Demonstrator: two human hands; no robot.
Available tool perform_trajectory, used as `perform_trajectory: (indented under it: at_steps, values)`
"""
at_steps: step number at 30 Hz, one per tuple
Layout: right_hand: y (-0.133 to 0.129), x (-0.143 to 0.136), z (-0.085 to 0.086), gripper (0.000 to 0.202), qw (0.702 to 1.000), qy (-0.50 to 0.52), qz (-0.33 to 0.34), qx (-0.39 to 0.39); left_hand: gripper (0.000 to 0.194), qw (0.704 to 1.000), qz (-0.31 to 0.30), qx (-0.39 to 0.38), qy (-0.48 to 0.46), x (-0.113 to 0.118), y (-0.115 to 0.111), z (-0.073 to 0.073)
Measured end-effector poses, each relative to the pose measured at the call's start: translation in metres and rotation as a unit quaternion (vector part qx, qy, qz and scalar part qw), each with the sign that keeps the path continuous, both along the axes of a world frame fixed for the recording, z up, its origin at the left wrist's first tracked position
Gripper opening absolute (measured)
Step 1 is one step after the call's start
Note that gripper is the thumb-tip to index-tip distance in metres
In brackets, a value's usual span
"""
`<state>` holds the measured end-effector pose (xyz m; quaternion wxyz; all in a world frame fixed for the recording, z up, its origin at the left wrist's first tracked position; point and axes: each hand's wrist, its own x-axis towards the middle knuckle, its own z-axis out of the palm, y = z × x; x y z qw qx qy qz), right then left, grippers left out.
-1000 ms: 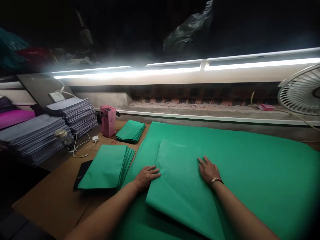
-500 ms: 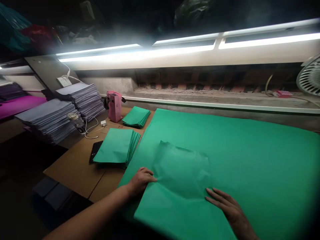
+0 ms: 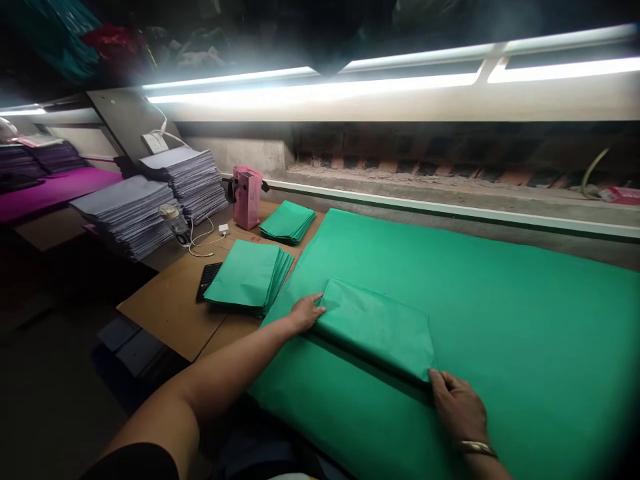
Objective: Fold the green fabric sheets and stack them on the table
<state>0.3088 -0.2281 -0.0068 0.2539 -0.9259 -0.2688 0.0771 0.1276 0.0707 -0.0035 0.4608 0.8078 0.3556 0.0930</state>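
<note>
A green sheet, folded over into a narrow band, lies on a broad layer of green paper. At its left end is my left hand, thumb and fingers closed on the edge. My right hand, with a bracelet at the wrist, pinches the lower right corner. A dark gap of shadow runs under the near edge of the folded sheet. Left of the layer, a stack of green sheets rests partly over a black keyboard.
Behind stand a smaller green stack and a pink box. Further left are grey paper stacks, a clear bottle and a white cable. Brown cardboard covers the left surface. A ledge runs behind.
The near part of the sheet has been folded up and away from me. Both hands have closed on its edges, the left moving farther forward. The view has shifted slightly.
</note>
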Motion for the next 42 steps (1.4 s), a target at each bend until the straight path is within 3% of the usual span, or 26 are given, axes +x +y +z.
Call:
perform_trajectory:
  at_steps: [10, 15, 20, 22, 24, 28, 31, 33, 35, 37, 40, 42]
  values:
    - [0.007, -0.005, -0.008, 0.042, 0.997, -0.052, -0.038, -0.046, 0.063, 0.993, -0.028, 0.112, 0.007, -0.011, -0.012, 0.007]
    - [0.008, -0.005, -0.011, 0.042, 0.996, -0.064, -0.040, -0.053, 0.057, 0.982, -0.052, 0.169, 0.069, -0.002, -0.008, 0.007]
    - [0.010, -0.007, -0.007, 0.041, 0.994, -0.068, -0.045, -0.069, 0.054, 0.949, -0.070, 0.251, 0.179, 0.016, -0.009, 0.022]
    - [0.012, -0.008, -0.005, 0.041, 0.994, -0.065, -0.047, -0.080, 0.058, 0.928, -0.093, 0.320, 0.168, 0.029, -0.008, 0.028]
    - [0.013, -0.008, -0.003, 0.041, 0.993, -0.062, -0.049, -0.091, 0.061, 0.907, -0.157, 0.366, 0.139, 0.045, -0.005, 0.028]
    - [0.009, -0.008, 0.004, 0.042, 0.991, -0.046, -0.042, -0.122, 0.064, 0.896, -0.265, 0.326, 0.144, 0.067, 0.006, 0.015]
    - [0.000, -0.003, 0.010, 0.045, 0.984, -0.007, -0.014, -0.175, 0.069, 0.906, -0.263, 0.296, 0.150, 0.069, 0.013, 0.005]
    - [0.004, 0.003, 0.011, 0.048, 0.978, -0.039, -0.028, -0.204, 0.071, 0.909, -0.260, 0.292, 0.146, 0.068, 0.013, 0.002]
    - [0.027, 0.011, 0.007, 0.061, 0.970, -0.127, -0.046, -0.200, 0.072, 0.911, -0.258, 0.286, 0.145, 0.067, 0.011, 0.001]
    - [0.072, 0.017, 0.001, 0.073, 0.968, -0.172, -0.024, -0.184, 0.072, 0.915, -0.255, 0.281, 0.140, 0.067, 0.009, 0.002]
    - [0.154, 0.017, -0.009, 0.079, 0.975, -0.112, 0.052, -0.183, 0.071, 0.922, -0.241, 0.273, 0.134, 0.068, 0.009, 0.001]
    - [0.194, 0.014, -0.015, 0.075, 0.978, -0.095, 0.114, -0.149, 0.068, 0.927, -0.233, 0.265, 0.129, 0.070, 0.011, 0.000]
